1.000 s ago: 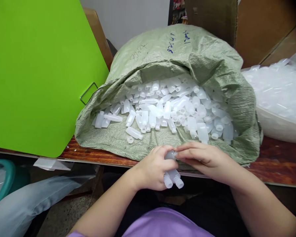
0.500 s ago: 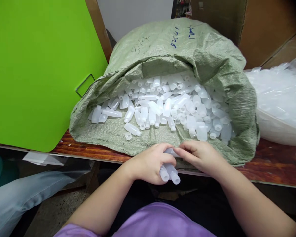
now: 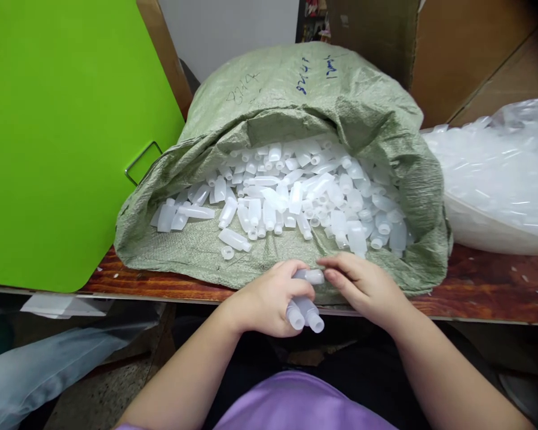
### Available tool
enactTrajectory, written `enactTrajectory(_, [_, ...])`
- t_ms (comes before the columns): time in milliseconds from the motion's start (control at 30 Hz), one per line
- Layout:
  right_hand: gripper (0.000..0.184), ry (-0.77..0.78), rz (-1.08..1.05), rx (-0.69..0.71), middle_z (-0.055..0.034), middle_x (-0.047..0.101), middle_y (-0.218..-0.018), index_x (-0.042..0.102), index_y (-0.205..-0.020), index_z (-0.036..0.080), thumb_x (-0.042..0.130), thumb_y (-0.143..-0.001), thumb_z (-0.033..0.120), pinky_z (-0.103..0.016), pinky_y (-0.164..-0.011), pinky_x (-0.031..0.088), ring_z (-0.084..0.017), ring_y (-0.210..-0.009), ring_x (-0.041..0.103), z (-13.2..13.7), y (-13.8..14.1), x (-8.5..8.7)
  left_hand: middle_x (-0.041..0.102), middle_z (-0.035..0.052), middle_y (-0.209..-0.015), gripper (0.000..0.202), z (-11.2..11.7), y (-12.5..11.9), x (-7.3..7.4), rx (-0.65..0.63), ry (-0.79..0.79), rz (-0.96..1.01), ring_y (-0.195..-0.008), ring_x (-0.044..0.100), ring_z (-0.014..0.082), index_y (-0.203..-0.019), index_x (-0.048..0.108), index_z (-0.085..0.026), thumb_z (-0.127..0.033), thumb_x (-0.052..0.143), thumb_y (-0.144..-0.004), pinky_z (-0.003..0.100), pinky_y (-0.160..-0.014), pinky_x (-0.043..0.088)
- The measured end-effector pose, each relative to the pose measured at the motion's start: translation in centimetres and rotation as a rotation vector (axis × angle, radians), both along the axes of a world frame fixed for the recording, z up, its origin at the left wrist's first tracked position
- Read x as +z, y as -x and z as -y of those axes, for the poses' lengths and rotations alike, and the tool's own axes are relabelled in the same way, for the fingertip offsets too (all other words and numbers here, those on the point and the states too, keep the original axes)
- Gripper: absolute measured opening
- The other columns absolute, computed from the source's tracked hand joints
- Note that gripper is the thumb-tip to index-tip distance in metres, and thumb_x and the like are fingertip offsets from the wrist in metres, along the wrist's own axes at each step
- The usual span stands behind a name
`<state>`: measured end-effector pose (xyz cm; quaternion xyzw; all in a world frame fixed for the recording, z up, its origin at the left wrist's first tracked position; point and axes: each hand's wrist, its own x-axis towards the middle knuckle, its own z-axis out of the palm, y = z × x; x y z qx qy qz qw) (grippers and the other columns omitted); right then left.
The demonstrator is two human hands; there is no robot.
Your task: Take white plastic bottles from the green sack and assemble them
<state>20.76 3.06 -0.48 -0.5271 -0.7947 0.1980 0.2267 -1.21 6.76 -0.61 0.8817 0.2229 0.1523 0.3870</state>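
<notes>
The left hand (image 3: 269,298) clutches small plastic bottles (image 3: 305,313) at the table's near edge; the right hand (image 3: 363,283) pinches another bottle (image 3: 312,276) against them. Keep necks aligned, grip snug.

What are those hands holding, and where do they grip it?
The left hand wraps small plastic bottles around their bodies, necks sticking out. The right hand touches the top bottle's end.

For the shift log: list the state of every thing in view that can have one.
left hand: shut on small bottles
small bottles: bunched in the left hand, necks toward the person
right hand: fingertips on the top bottle
green woven sack: open, lying on its side, bottles spilling out
clear plastic bag: full, contents unclear
</notes>
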Motion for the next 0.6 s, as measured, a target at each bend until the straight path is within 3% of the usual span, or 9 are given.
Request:
enactTrajectory(100, [0.032,-0.065,-0.140,0.118,-0.0084,0.060,-0.112,0.050,-0.122,0.023,0.048,-0.091,0.027,-0.031,-0.086,0.051,-0.016,-0.102,0.059,0.3,0.0,-0.1,0.044,0.0072,-0.110,0.033,0.1,0.0,0.1,0.000,0.010,-0.010,-0.103,0.050,0.0230,-0.089,0.062,-0.019,-0.016,0.069,-0.056,0.035,-0.093,0.045])
enactTrajectory(167, [0.026,-0.021,-0.129,0.139,-0.0073,0.061,-0.106,0.054,-0.116,0.023,0.046,-0.092,0.023,-0.031,-0.084,0.050,-0.015,-0.098,0.059,0.5,0.3,-0.1,0.044,0.0065,-0.109,0.033,0.1,0.0,0.2,-0.004,0.015,-0.012,-0.102,0.050,0.0227,-0.087,0.061,-0.020,-0.015,0.068,-0.055,0.035,-0.093,0.045])
enactTrajectory(300, [0.021,0.058,-0.125,0.048,-0.0074,0.063,-0.094,0.058,-0.107,0.018,0.046,-0.091,0.027,-0.033,-0.078,0.050,-0.017,-0.089,0.060,0.4,1.7,0.4,0.046,0.0056,-0.105,0.028,0.0,-0.1,0.3,0.040,0.032,-0.024,-0.100,0.050,0.0216,-0.083,0.058,-0.020,-0.013,0.063,-0.056,0.033,-0.089,0.047])
enactTrajectory(433, [0.023,0.062,-0.166,-0.029,-0.0069,0.063,-0.097,0.057,-0.107,0.017,0.042,-0.092,0.027,-0.030,-0.078,0.049,-0.016,-0.090,0.060,0.3,2.6,0.7,0.049,0.0063,-0.106,0.026,0.2,0.0,0.3,0.088,0.032,-0.042,-0.100,0.054,0.0217,-0.080,0.058,-0.020,-0.013,0.059,-0.055,0.032,-0.088,0.049])
enactTrajectory(533, [0.029,-0.059,-0.026,0.023,-0.0062,0.065,-0.097,0.056,-0.112,0.017,0.045,-0.089,0.033,-0.030,-0.077,0.048,-0.017,-0.089,0.061,0.0,2.8,0.7,0.051,0.0081,-0.121,0.035,0.3,0.1,-0.3,0.082,-0.071,-0.043,-0.112,0.053,0.0256,-0.092,0.062,-0.022,-0.015,0.057,-0.058,0.036,-0.096,0.048])
enactTrajectory(600, [0.033,-0.184,0.152,0.055,-0.0046,0.066,-0.090,0.060,-0.105,0.018,0.048,-0.086,0.043,-0.030,-0.072,0.048,-0.018,-0.083,0.061,-0.7,2.8,0.8,0.055,0.0066,-0.123,0.028,-0.2,0.1,-0.8,0.097,-0.154,0.000,-0.112,0.055,0.0285,-0.089,0.065,-0.025,-0.019,0.058,-0.063,0.037,-0.092,0.051])
